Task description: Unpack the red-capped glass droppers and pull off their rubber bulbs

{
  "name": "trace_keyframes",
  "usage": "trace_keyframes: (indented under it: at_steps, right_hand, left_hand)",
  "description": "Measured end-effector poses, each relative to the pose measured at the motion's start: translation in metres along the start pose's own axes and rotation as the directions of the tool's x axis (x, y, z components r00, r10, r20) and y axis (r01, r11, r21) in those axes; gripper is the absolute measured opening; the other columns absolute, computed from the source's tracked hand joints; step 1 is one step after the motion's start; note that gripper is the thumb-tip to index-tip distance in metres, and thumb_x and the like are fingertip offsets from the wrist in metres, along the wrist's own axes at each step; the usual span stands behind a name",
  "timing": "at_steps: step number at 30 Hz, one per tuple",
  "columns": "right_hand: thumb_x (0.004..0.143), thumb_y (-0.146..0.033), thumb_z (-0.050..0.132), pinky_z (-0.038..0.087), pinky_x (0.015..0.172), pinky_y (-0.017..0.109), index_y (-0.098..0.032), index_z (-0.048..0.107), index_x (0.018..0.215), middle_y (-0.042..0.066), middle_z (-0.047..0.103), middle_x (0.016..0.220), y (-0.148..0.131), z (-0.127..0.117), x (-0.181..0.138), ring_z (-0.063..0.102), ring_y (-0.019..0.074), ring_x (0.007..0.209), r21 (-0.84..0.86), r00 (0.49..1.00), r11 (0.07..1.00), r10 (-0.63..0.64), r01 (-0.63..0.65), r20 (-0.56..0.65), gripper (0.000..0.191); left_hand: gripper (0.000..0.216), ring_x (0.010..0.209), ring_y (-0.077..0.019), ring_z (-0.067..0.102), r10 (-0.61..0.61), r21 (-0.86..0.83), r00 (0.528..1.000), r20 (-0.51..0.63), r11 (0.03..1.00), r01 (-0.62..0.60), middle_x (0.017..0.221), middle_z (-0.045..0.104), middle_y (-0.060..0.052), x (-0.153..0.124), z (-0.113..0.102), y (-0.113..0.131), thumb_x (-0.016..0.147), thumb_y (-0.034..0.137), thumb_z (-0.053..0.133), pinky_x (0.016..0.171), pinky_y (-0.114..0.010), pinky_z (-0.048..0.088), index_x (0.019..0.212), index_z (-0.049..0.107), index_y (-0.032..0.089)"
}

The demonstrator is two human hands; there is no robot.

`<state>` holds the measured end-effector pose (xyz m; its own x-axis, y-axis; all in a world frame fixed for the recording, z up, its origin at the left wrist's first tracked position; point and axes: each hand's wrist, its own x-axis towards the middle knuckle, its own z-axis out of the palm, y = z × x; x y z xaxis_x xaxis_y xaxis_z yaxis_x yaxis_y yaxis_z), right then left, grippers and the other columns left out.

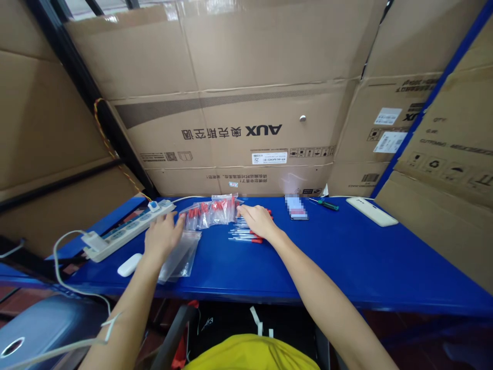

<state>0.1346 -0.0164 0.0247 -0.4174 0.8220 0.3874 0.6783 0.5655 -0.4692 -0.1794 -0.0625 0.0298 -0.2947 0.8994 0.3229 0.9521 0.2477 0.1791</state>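
Observation:
My left hand (162, 236) lies flat with fingers stretched out on a stack of empty clear plastic bags (181, 257) on the blue table (346, 262). Its fingertips reach toward filled clear bags with red-tipped parts (211, 211) at the back of the table. My right hand (257, 220) rests palm down on a loose pile of thin red-tipped pieces (242, 235), fingers curled over them; whether it grips any is hidden.
A white power strip (127, 231) with a cable lies at the left, a small white case (129, 264) near the front edge. A phone (296, 208), a green screwdriver (327, 205) and a cream flat object (372, 211) lie at the back right. Cardboard boxes (239, 103) wall the table.

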Motion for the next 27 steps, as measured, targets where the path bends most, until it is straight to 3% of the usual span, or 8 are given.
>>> trace_keyframes:
  at_steps: [4, 8, 12, 15, 18, 23, 27]
  right_hand:
    - [0.114, -0.047, 0.029, 0.038, 0.081, 0.027, -0.027, 0.077, 0.104, 0.003, 0.079, 0.090, 0.001, 0.001, 0.001, 0.073, 0.0215, 0.091, 0.003, 1.000, 1.000, -0.010, 0.010, -0.002, 0.053]
    - [0.114, -0.047, 0.031, 0.038, 0.082, 0.026, -0.026, 0.077, 0.102, 0.003, 0.080, 0.092, 0.005, 0.002, 0.002, 0.074, 0.0212, 0.093, -0.010, 1.000, 1.000, -0.018, 0.018, -0.008, 0.052]
    - [0.114, -0.049, 0.030, 0.038, 0.079, 0.027, -0.026, 0.077, 0.100, 0.004, 0.078, 0.085, 0.007, 0.001, 0.002, 0.073, 0.0218, 0.089, -0.012, 1.000, 1.000, -0.010, 0.009, -0.025, 0.054]
    - [0.114, -0.048, 0.031, 0.038, 0.079, 0.027, -0.026, 0.077, 0.100, 0.003, 0.079, 0.086, 0.006, 0.002, 0.002, 0.073, 0.0219, 0.090, -0.005, 1.000, 1.000, -0.006, 0.006, -0.016, 0.053]
    - [0.113, -0.047, 0.033, 0.037, 0.079, 0.027, -0.026, 0.077, 0.099, 0.004, 0.080, 0.092, 0.004, 0.004, 0.002, 0.073, 0.0224, 0.092, -0.006, 1.000, 1.000, 0.009, -0.009, 0.003, 0.051]
    - [0.113, -0.047, 0.033, 0.036, 0.077, 0.027, -0.027, 0.077, 0.098, 0.003, 0.079, 0.087, 0.005, 0.003, 0.002, 0.073, 0.0217, 0.088, -0.007, 1.000, 1.000, 0.016, -0.016, -0.011, 0.051]
    - [0.113, -0.049, 0.032, 0.035, 0.075, 0.027, -0.027, 0.077, 0.097, 0.003, 0.078, 0.085, 0.009, 0.001, 0.003, 0.072, 0.0213, 0.087, -0.020, 0.999, 0.999, 0.043, -0.044, -0.022, 0.052]
  left_hand:
    - [0.063, 0.131, -0.0387, 0.063, 0.003, 0.017, 0.989, 0.146, 1.000, -0.006, 0.142, 0.065, -0.023, 0.073, 0.017, -0.013, 0.098, 0.043, 0.046, 0.107, -0.046, 0.049, 0.151, 0.053, 0.010]
    - [0.046, 0.119, -0.0325, 0.070, 0.139, 0.010, 0.947, 0.289, 0.989, -0.148, 0.128, 0.076, -0.014, 0.111, 0.033, -0.022, 0.086, 0.038, 0.057, 0.098, -0.035, 0.052, 0.122, 0.075, 0.017]
    - [0.034, 0.108, -0.0321, 0.073, 0.173, 0.051, 0.956, 0.238, 0.980, -0.190, 0.110, 0.081, -0.014, 0.121, 0.035, -0.031, 0.082, 0.045, 0.060, 0.089, -0.033, 0.052, 0.096, 0.078, 0.020]
    - [0.037, 0.110, -0.0302, 0.072, 0.168, 0.013, 0.970, 0.178, 0.985, -0.173, 0.116, 0.080, -0.013, 0.125, 0.031, -0.031, 0.083, 0.043, 0.059, 0.088, -0.031, 0.050, 0.108, 0.074, 0.020]
    - [0.041, 0.113, -0.0265, 0.072, 0.200, -0.078, 0.962, 0.189, 0.979, -0.188, 0.119, 0.079, -0.010, 0.127, 0.030, -0.024, 0.083, 0.034, 0.058, 0.091, -0.029, 0.049, 0.119, 0.070, 0.021]
    - [0.022, 0.101, -0.0261, 0.074, 0.244, -0.086, 0.933, 0.263, 0.970, -0.229, 0.102, 0.082, -0.009, 0.130, 0.029, -0.012, 0.078, 0.034, 0.063, 0.085, -0.028, 0.049, 0.090, 0.077, 0.022]
    - [0.027, 0.105, -0.0275, 0.072, 0.238, -0.014, 0.955, 0.175, 0.971, -0.240, 0.103, 0.081, -0.010, 0.129, 0.002, -0.005, 0.082, 0.035, 0.060, 0.083, -0.028, 0.049, 0.098, 0.078, 0.023]
